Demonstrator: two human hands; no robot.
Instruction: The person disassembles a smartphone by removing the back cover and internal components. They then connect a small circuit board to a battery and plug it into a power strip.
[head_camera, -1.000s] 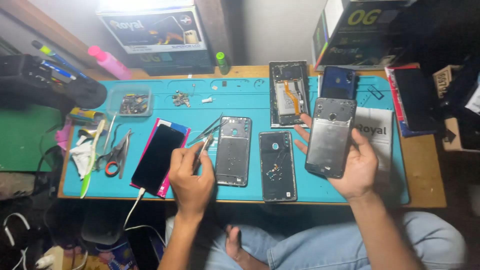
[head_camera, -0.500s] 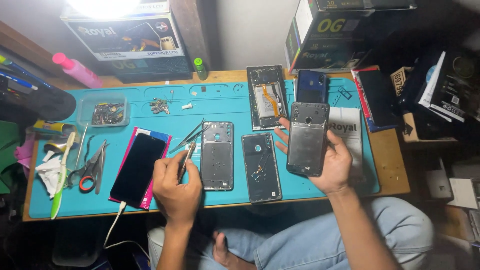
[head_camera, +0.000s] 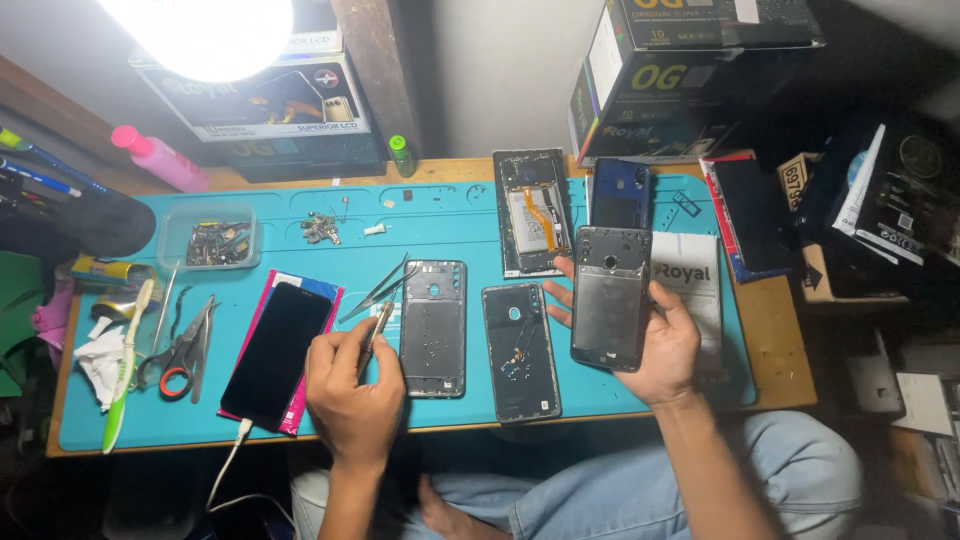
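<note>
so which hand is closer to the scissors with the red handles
Left. The left hand, holding tweezers, sits just right of the scissors, with only the plugged-in phone between them. The right hand holds a grey phone back far across the mat.

Setting: a small phone-repair workbench. A teal work mat (head_camera: 440, 230) covers the wooden desk (head_camera: 780, 370). Opened phones and loose back covers lie along the mat's middle and far edge; a parts tray (head_camera: 208, 240) and screws (head_camera: 320, 229) sit near its far left corner, scissors (head_camera: 185, 350) by its left edge. Cardboard parts boxes (head_camera: 690, 75) stand behind, under a bright lamp (head_camera: 205, 30).
</note>
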